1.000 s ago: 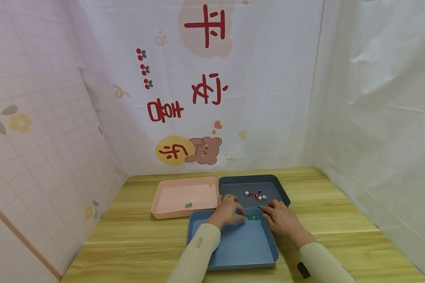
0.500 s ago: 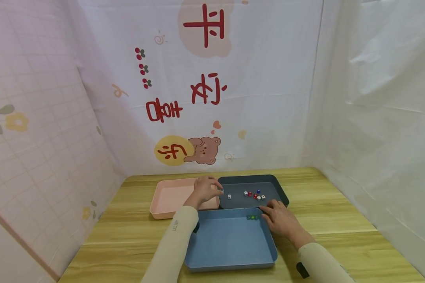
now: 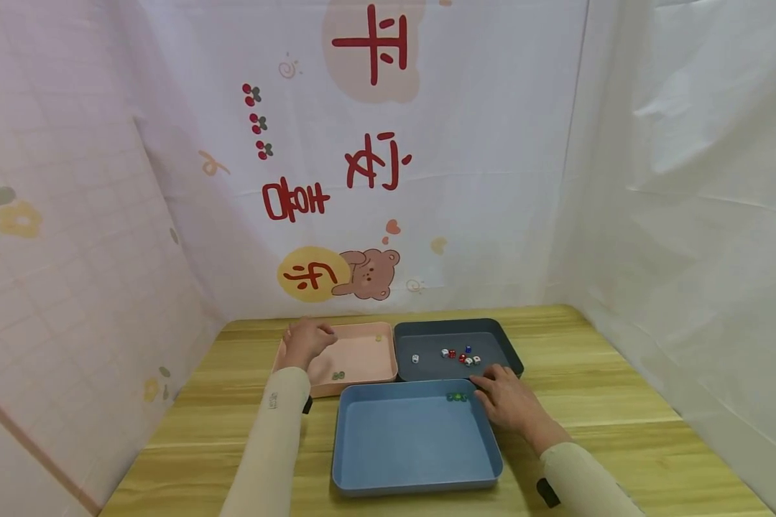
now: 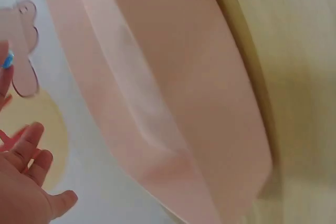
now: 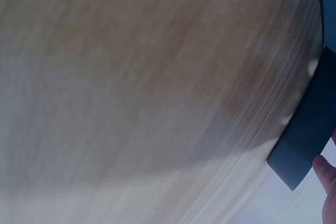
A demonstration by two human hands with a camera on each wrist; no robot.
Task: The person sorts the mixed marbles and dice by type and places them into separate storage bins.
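Observation:
My left hand point(image 3: 308, 342) is over the left end of the pink tray point(image 3: 362, 378). In the left wrist view its fingertips pinch a small shiny blue marble point(image 4: 8, 59); other fingers stand apart from it. My right hand point(image 3: 512, 402) rests with its fingers at the corner where the blue tray point(image 3: 417, 449) meets the dark grey tray point(image 3: 453, 370), holding nothing that I can see. A short row of green marbles point(image 3: 457, 396) lies at the far right of the blue tray. Small pale green marbles point(image 3: 338, 375) lie in the pink tray.
Several white, red and blue dice point(image 3: 468, 361) lie in the dark grey tray, with a white die point(image 3: 415, 358) apart on its left. All trays stand together on the wooden table point(image 3: 595, 388). Printed white cloth point(image 3: 491, 215) encloses the back and sides.
My left hand has moved from the blue tray up and left to the pink tray, taking the blue marble along. The right hand stays at the tray corner.

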